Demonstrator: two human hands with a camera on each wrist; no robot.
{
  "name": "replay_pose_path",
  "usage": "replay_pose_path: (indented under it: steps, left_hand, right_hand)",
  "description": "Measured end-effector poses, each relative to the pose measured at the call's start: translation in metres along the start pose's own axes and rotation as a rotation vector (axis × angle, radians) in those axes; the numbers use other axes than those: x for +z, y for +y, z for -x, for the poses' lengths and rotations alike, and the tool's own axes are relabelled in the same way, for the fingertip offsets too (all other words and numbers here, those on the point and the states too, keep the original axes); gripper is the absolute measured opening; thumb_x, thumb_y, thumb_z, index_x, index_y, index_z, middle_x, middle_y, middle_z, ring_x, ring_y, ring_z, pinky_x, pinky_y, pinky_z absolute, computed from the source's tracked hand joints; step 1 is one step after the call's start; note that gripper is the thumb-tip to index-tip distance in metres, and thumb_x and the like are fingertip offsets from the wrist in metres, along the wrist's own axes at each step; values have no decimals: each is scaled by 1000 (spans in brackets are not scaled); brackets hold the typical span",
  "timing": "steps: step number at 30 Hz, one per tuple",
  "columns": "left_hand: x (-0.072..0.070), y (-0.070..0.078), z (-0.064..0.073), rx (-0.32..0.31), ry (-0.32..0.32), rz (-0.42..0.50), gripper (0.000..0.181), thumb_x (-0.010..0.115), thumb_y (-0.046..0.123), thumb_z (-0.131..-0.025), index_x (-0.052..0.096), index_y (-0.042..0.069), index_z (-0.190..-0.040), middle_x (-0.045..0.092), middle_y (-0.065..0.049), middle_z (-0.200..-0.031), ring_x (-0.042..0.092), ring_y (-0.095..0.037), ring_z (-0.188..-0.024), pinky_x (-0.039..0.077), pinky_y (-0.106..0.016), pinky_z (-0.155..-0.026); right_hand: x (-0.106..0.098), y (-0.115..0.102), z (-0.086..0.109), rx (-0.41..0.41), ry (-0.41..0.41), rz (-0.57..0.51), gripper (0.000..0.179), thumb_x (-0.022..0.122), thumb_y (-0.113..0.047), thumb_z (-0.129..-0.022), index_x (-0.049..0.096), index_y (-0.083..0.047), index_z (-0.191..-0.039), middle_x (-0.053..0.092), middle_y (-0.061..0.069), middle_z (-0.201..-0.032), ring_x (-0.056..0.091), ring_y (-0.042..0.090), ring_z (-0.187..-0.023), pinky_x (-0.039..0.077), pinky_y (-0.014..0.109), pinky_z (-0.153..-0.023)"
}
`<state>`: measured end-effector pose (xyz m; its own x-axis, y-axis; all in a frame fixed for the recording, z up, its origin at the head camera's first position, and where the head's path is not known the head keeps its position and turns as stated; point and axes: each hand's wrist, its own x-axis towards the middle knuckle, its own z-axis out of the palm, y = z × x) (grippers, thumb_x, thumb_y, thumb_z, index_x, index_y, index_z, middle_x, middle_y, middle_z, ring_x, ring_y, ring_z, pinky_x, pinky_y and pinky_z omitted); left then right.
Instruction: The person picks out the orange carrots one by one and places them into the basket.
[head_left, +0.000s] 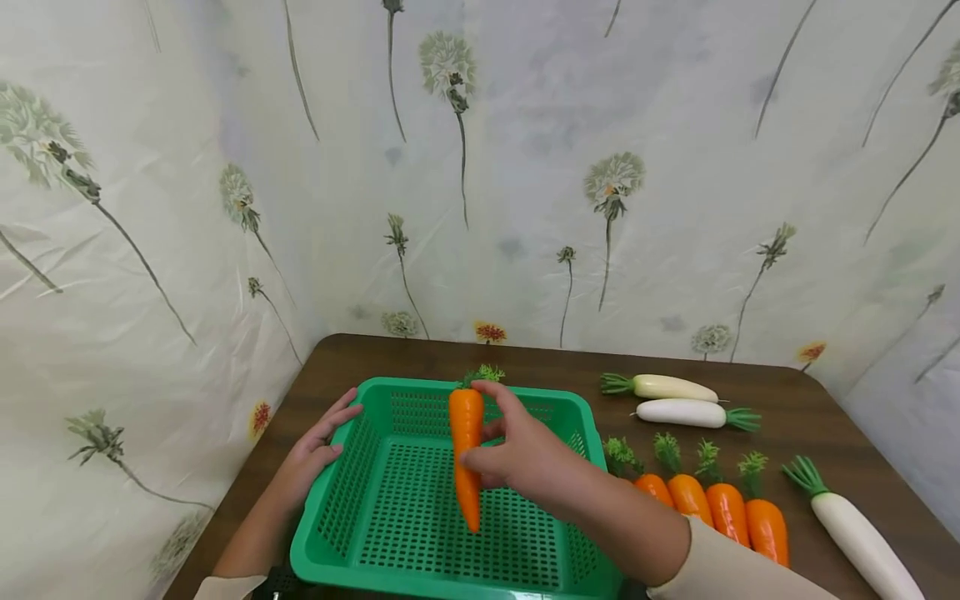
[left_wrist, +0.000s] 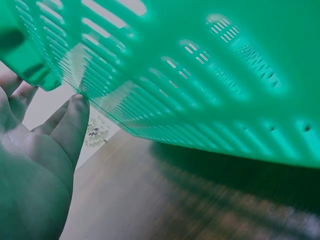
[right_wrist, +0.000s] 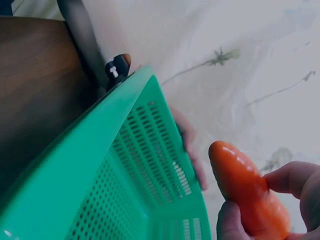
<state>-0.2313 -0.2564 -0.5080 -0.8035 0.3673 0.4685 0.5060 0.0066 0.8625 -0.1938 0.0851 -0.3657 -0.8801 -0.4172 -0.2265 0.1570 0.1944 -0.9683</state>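
Note:
An orange carrot with a leafy green top hangs upright above the green plastic basket. My right hand pinches it between thumb and fingers. In the right wrist view the carrot shows beyond the basket wall, with the thumb and fingers around it. My left hand rests on the basket's left rim with its fingers extended. From the left wrist view, the thumb of the left hand touches the basket's slotted outer side. The bottom of the basket shows bare through the opening.
Several carrots lie in a row right of the basket, partly hidden by my right arm. Two white radishes lie at the back right, and another radish at the far right. A patterned sheet hangs behind the brown table.

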Motion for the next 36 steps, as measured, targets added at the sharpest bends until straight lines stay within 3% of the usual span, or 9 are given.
replay_pose_path:
  steps: [11, 16, 23, 36]
  left_hand:
    - [2, -1, -3, -67, 14, 30, 50, 36, -8, -103, 39, -14, -152, 15, -19, -174, 20, 7, -154, 34, -13, -109]
    - [3, 0, -3, -63, 17, 27, 50, 36, -8, -102, 39, -15, -152, 14, -20, -174, 20, 7, -154, 32, -13, -109]
    - [1, 0, -2, -57, 15, 24, 50, 37, -8, -102, 39, -15, -151, 19, -11, -175, 21, 7, -154, 33, -13, -109]
    - [0, -3, -2, -85, 14, 45, 49, 38, -5, -104, 39, -13, -152, 16, -14, -175, 22, 7, -153, 35, -13, -110]
  right_hand:
    - [22, -8, -19, 6, -21, 48, 89, 77, -8, -90, 28, -30, -161, 56, 22, -124, 73, 30, -93, 62, 46, -83]
    - [27, -3, -28, 17, -37, 25, 90, 77, -8, -90, 26, -28, -162, 59, 23, -121, 71, 30, -97, 62, 49, -85]
    - [31, 4, -37, 38, -43, -18, 87, 75, -4, -90, 29, -25, -160, 56, 27, -122, 70, 33, -97, 62, 52, -84]
    - [39, 18, -60, 104, -42, -14, 89, 77, -3, -89, 29, -24, -160, 57, 25, -122, 70, 33, -98, 61, 53, -84]
